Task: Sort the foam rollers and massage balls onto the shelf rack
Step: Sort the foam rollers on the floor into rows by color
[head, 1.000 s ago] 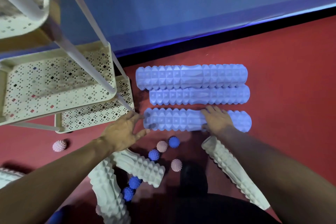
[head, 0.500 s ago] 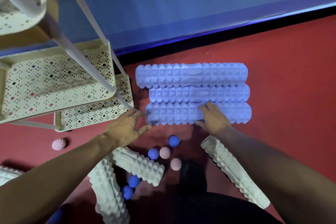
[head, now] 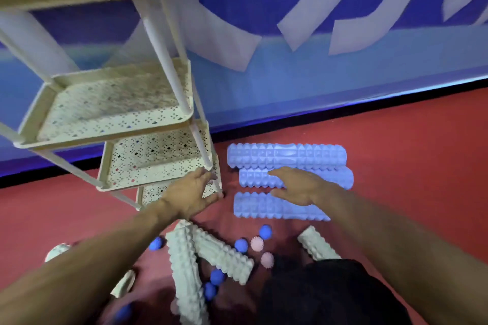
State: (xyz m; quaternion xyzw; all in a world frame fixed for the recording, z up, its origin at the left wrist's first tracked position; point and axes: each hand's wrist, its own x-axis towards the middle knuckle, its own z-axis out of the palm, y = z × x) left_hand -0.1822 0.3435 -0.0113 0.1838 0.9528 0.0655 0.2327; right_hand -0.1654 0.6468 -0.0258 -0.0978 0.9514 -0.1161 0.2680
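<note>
Three blue foam rollers lie side by side on the red floor: the far one point(head: 286, 155), the middle one point(head: 335, 179) and the near one point(head: 266, 206). My right hand point(head: 298, 187) hovers flat and open over the middle and near rollers. My left hand point(head: 188, 194) is open beside the rack's lowest corner, holding nothing. The cream perforated shelf rack point(head: 111, 137) stands at left with bare tiers. White rollers point(head: 184, 269) point(head: 224, 256) point(head: 317, 244) lie near my knees. Blue balls point(head: 265, 231) and pink spiky balls point(head: 257, 243) are scattered between them.
A blue wall with white stripes point(head: 317, 34) runs behind, with a black baseboard. My dark-clothed knee point(head: 317, 293) fills the lower middle. More white pieces point(head: 56, 249) lie at the far left on the floor.
Both hands have lifted off the near blue roller and gone forward. My head has tilted up, showing more of the rack and wall.
</note>
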